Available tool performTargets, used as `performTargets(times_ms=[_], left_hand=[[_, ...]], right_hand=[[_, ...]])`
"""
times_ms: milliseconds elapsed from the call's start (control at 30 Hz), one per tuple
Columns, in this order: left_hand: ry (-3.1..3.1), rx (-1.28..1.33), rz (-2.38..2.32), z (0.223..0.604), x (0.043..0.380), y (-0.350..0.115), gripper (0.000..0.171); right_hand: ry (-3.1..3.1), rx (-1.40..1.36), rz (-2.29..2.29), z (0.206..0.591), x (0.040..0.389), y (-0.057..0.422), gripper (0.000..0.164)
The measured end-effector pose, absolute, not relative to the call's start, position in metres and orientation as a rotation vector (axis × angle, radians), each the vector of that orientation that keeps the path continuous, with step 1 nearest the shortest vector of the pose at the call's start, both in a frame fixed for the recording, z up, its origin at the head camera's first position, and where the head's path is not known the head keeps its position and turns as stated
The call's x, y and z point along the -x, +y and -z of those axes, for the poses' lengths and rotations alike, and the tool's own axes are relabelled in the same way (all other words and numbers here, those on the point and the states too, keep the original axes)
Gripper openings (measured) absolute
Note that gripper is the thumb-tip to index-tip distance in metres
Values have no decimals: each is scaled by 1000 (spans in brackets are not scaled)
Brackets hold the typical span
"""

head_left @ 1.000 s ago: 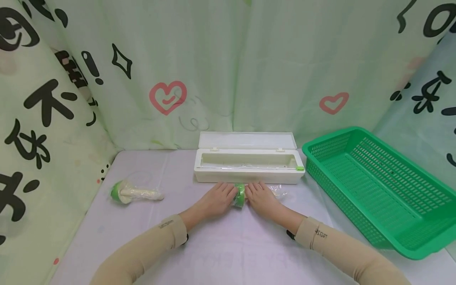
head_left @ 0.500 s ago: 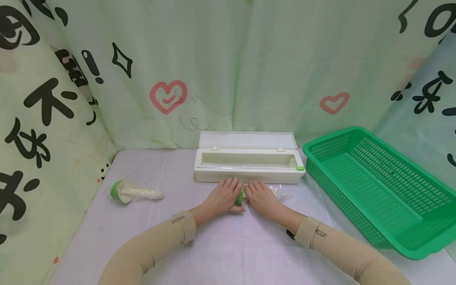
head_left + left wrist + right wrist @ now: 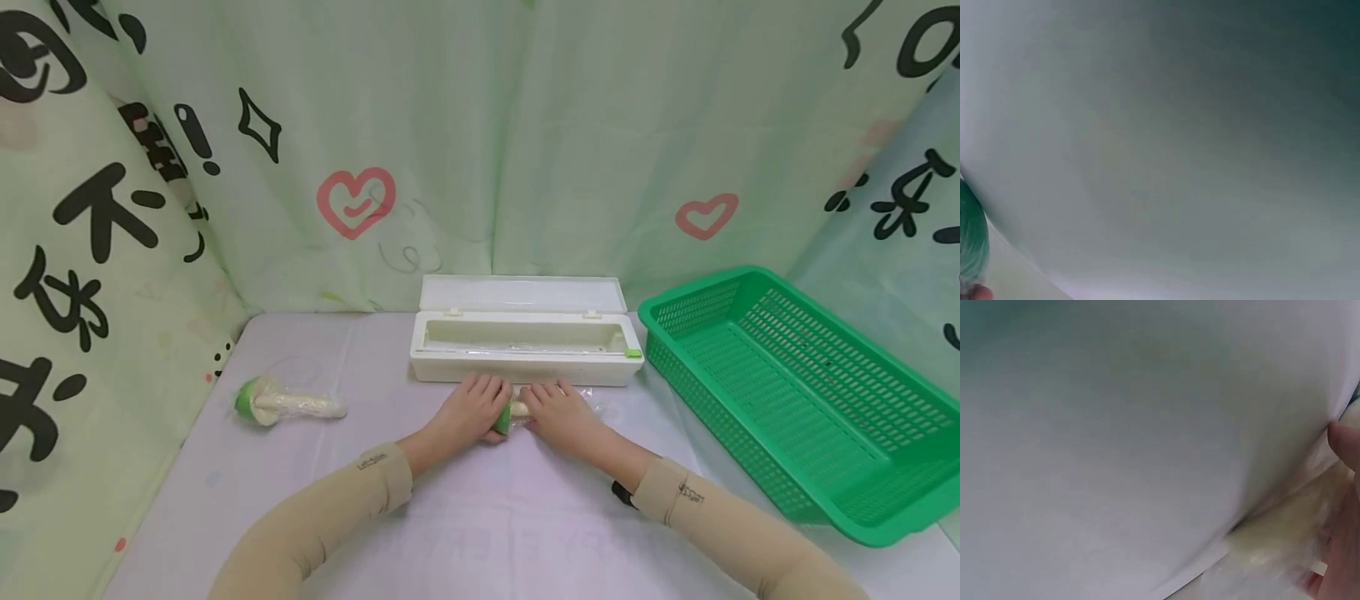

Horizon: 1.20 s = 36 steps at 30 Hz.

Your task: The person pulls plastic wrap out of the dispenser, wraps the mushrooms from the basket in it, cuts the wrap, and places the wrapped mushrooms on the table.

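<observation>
A mushroom-shaped thing with a green cap [image 3: 501, 418] and a cream stem [image 3: 1285, 525], wrapped in clear film, lies on the table between my hands. My left hand [image 3: 468, 412] grips the cap from the left, its thumb showing on the near side. Over the stem my right hand [image 3: 562, 417] holds the film-covered part, with loose film [image 3: 588, 400] sticking out to its right. Mostly bare tablecloth fills the left wrist view, with the green cap [image 3: 972, 234] at its lower left. A second wrapped thing of the same shape [image 3: 288, 405] lies at the left.
Just behind my hands stands a white cling film dispenser [image 3: 525, 370], its lid [image 3: 521, 294] raised and a green slider [image 3: 633, 353] at its right end. A large green basket [image 3: 795, 433] takes up the right side. Printed curtains [image 3: 495, 150] enclose the table.
My left hand has shifted right onto the green cap, covering more of it. Lately my right hand has slid slightly right along the stem, showing more of the cream part.
</observation>
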<state>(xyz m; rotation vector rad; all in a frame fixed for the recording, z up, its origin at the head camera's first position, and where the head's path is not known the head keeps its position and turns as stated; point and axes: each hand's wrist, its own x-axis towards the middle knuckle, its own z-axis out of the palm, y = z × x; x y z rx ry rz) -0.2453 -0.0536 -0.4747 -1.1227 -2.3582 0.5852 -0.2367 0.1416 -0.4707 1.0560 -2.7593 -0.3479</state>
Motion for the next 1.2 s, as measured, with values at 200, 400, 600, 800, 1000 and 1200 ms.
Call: performTargets(times_ms=[200, 400, 600, 800, 1000, 1200], left_hand=[[-2236, 1176, -599, 475, 240, -69, 77], [-2179, 1213, -592, 476, 237, -80, 75], [-2165, 1212, -595, 477, 236, -79, 77], [-2180, 1202, -604, 478, 235, -78, 77], [-2189, 1194, -609, 478, 235, -78, 77], [-2191, 1188, -616, 476, 235, -77, 77]], right_hand=[[-2887, -997, 232, 465, 230, 162, 41], [-2907, -983, 268, 460, 225, 176, 38], [-2892, -965, 319, 460, 223, 180, 43], [-2856, -1024, 324, 450, 220, 183, 43], [-3005, -1065, 204, 432, 217, 184, 27], [-3106, -1002, 127, 433, 220, 184, 20]])
